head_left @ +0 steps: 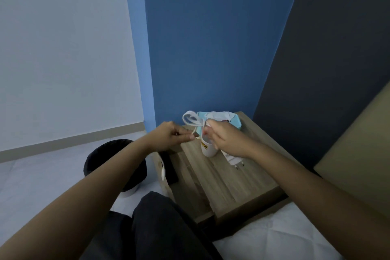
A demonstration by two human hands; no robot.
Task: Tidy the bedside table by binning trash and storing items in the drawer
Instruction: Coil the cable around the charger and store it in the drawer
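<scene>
Cable [191, 119], white and thin, hangs in loops between both hands at the frame's centre above the tabletop [228, 179]; it looks light, limp and springy, so best pinched where the loops cross. The left hand [172, 136] pinches one strand with pressed fingers, the right hand [223, 137] the bundle. Behind them stand a white mug [207, 150] and a tissue pack [219, 117].
</scene>
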